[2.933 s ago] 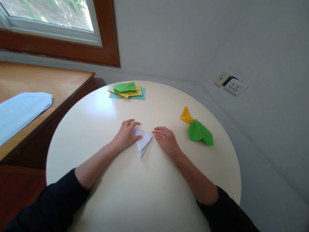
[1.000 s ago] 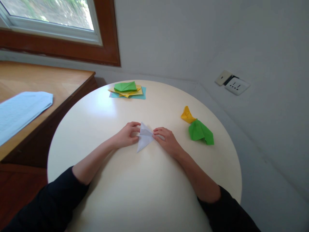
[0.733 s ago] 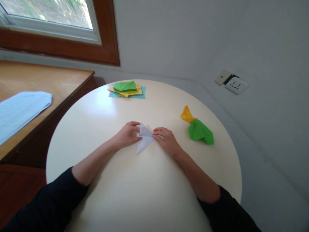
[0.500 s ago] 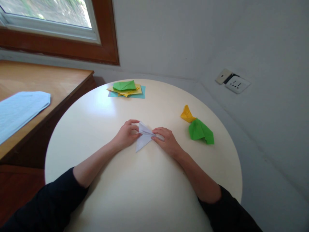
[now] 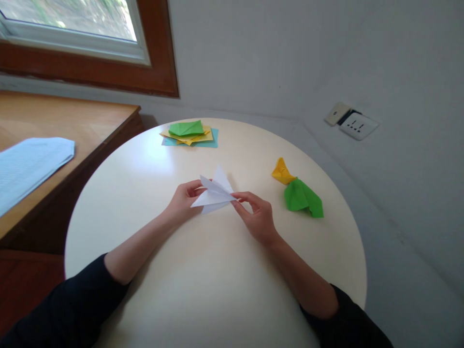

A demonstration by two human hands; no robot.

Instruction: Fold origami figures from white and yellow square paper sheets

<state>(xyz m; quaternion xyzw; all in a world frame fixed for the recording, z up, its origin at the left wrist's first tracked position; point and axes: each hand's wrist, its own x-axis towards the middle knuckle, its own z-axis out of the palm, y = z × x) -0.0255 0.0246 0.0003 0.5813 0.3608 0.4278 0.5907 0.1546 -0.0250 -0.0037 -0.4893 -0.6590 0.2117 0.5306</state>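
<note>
Several pointed flaps stand out from a folded white paper (image 5: pixel 213 194) above the middle of the table. My right hand (image 5: pixel 258 212) pinches its narrow right tip between thumb and fingers. On the other side, my left hand (image 5: pixel 184 198) is closed on the paper's left part; the flaps partly hide its fingertips. To the right lie a yellow folded paper (image 5: pixel 282 171) and a green folded paper (image 5: pixel 302 197), touching each other.
The round white table (image 5: pixel 217 290) carries a stack of coloured papers (image 5: pixel 188 134) at its far edge. At left stands a wooden desk (image 5: pixel 90 116) with a light blue folded cloth-like item (image 5: pixel 32 164). A wall socket (image 5: pixel 358 126) is at right.
The white paper has turned and its flaps have spread apart, pointing left and away. My right hand has shifted slightly right to its tip; my left hand has moved slightly left.
</note>
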